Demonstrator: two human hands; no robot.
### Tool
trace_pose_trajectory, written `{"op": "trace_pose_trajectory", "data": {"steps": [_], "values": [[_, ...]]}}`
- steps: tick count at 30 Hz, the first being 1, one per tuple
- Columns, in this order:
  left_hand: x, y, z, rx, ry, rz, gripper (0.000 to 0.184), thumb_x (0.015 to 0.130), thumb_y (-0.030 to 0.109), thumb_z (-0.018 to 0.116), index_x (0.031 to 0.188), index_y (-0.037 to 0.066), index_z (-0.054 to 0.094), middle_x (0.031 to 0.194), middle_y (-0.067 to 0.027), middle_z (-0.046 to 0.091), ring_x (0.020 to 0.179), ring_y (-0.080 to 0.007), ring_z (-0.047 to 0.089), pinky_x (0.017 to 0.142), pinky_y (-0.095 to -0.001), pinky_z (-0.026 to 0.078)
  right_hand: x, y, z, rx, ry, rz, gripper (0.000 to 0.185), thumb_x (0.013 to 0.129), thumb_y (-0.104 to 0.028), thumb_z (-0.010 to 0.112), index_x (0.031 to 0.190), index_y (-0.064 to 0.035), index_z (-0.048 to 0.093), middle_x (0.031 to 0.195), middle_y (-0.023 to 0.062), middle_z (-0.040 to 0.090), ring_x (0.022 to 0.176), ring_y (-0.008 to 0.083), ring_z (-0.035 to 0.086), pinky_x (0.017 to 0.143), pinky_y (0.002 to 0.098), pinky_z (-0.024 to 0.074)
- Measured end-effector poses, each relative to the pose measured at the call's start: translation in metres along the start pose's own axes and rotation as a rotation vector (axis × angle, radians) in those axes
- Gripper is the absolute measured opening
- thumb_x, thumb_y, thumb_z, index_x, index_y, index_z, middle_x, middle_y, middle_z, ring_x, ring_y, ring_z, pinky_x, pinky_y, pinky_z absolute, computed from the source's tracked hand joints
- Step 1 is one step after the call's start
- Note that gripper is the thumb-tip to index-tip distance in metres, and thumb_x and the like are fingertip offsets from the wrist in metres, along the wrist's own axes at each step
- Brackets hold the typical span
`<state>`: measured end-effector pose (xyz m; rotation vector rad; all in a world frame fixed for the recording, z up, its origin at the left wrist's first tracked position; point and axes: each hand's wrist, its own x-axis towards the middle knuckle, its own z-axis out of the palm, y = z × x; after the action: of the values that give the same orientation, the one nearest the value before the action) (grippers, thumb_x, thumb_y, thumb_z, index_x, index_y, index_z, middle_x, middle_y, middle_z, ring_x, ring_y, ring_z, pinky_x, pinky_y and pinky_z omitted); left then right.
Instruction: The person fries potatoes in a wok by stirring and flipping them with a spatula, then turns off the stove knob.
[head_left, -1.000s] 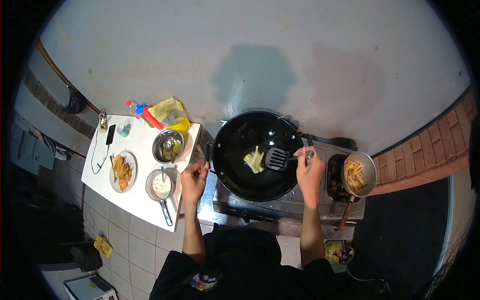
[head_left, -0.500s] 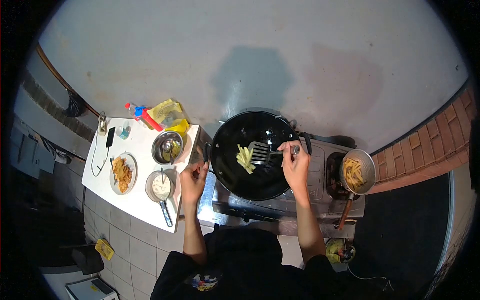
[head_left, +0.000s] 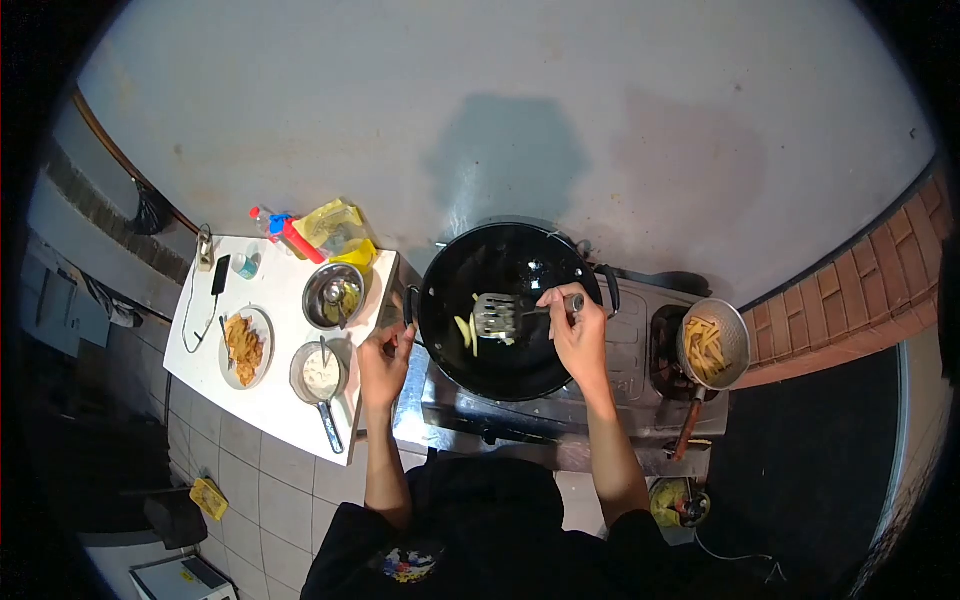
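Observation:
A black wok (head_left: 510,375) sits on the stove, its inside dark and shiny. My right hand (head_left: 578,335) is closed around the handle of a slotted spatula (head_left: 495,316) whose metal head lies over pale cut strips (head_left: 465,332) left of the wok's middle. The strips look like potato, and the spatula partly covers them. At the wok's left side, my left hand (head_left: 384,365) has its fingers closed at the wok's loop handle (head_left: 411,303); the exact grip is partly hidden.
Right of the wok, a small pan (head_left: 738,340) holds fried strips on the stove (head_left: 630,400). The white table (head_left: 270,415) at left bears a plate of food (head_left: 262,375), a steel bowl (head_left: 318,280), a saucepan with white batter (head_left: 322,372), bottles and a phone (head_left: 221,270).
My right hand has moved the spatula slightly left and down onto the pale strips, which were in a bunch beside its head and are now partly covered. The left hand stays put.

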<state>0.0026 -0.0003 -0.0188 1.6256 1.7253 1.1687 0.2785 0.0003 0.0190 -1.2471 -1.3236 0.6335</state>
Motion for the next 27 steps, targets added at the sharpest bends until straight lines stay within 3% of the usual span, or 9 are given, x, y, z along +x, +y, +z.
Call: {"op": "trace_pose_trajectory", "data": {"steps": [3,7,13,16,18,24,26,27], "values": [[0.0,0.001,0.0,0.006,0.0,0.006,0.036,0.087,0.028,0.072,0.098,-0.006,0.07,0.063,-0.0068,0.052,0.058,-0.0118,0.046,0.052,-0.0287,0.038,-0.001,-0.01,-0.006,-0.049,-0.041,-0.089,0.008,0.092,0.0,0.057,0.085,0.0029,0.059,0.071,0.0103,0.064,0.056,0.0109,0.056,0.051,0.0257,0.0417],[0.0,0.005,-0.001,0.026,-0.006,0.021,0.035,0.087,0.027,0.073,0.097,-0.007,0.07,0.062,-0.0066,0.052,0.057,-0.0114,0.047,0.052,-0.0282,0.038,-0.005,-0.02,-0.015,-0.085,-0.123,-0.047,0.006,0.091,0.0,0.058,0.086,0.0029,0.059,0.071,0.0106,0.063,0.056,0.0109,0.055,0.051,0.0262,0.0415],[0.001,0.007,-0.001,0.013,0.005,0.005,0.034,0.087,0.025,0.073,0.097,-0.007,0.07,0.062,-0.0071,0.052,0.055,-0.011,0.046,0.051,-0.0277,0.037,-0.007,-0.003,-0.011,-0.081,0.044,-0.001,0.01,0.093,-0.002,0.057,0.085,0.0031,0.058,0.07,0.0091,0.064,0.055,0.0092,0.054,0.051,0.026,0.0411],[0.001,0.005,-0.001,0.046,-0.02,-0.029,0.035,0.088,0.026,0.072,0.096,-0.008,0.07,0.065,-0.0088,0.057,0.059,-0.0119,0.053,0.055,-0.0281,0.042,-0.014,0.014,-0.002,0.054,0.112,0.072,0.012,0.095,-0.003,0.056,0.085,0.0032,0.057,0.07,0.0089,0.065,0.056,0.0085,0.056,0.051,0.0255,0.0416],[0.001,0.004,-0.001,0.056,0.011,0.032,0.034,0.087,0.025,0.072,0.098,-0.007,0.07,0.061,-0.0081,0.053,0.057,-0.0119,0.046,0.053,-0.0287,0.039,-0.016,0.018,0.0,0.043,0.102,0.092,0.012,0.095,-0.003,0.055,0.085,0.0032,0.057,0.071,0.0088,0.065,0.058,0.0081,0.057,0.052,0.0254,0.0428],[0.001,0.007,-0.002,0.035,-0.006,0.005,0.032,0.088,0.025,0.072,0.098,-0.006,0.07,0.061,-0.0101,0.053,0.057,-0.0131,0.046,0.053,-0.0296,0.039,-0.016,0.022,0.0,-0.064,0.141,0.061,0.013,0.096,-0.005,0.056,0.084,0.0026,0.057,0.071,0.009,0.066,0.059,0.009,0.059,0.054,0.0257,0.0442],[0.001,0.01,-0.002,0.035,-0.002,0.012,0.032,0.088,0.025,0.071,0.097,-0.006,0.07,0.06,-0.01,0.053,0.056,-0.0132,0.046,0.053,-0.0297,0.039,-0.014,0.025,0.001,-0.038,0.147,0.008,0.019,0.099,-0.009,0.052,0.086,0.0033,0.055,0.078,0.0081,0.065,0.046,0.0056,0.049,0.041,0.0217,0.038],[0.001,0.011,-0.002,0.037,0.003,0.019,0.031,0.088,0.025,0.071,0.096,-0.006,0.07,0.06,-0.01,0.053,0.056,-0.0133,0.046,0.053,-0.0298,0.039,-0.013,0.025,0.003,-0.039,0.148,0.009,0.019,0.099,-0.009,0.052,0.086,0.0033,0.055,0.078,0.0081,0.065,0.046,0.0056,0.049,0.041,0.0217,0.038]]}}
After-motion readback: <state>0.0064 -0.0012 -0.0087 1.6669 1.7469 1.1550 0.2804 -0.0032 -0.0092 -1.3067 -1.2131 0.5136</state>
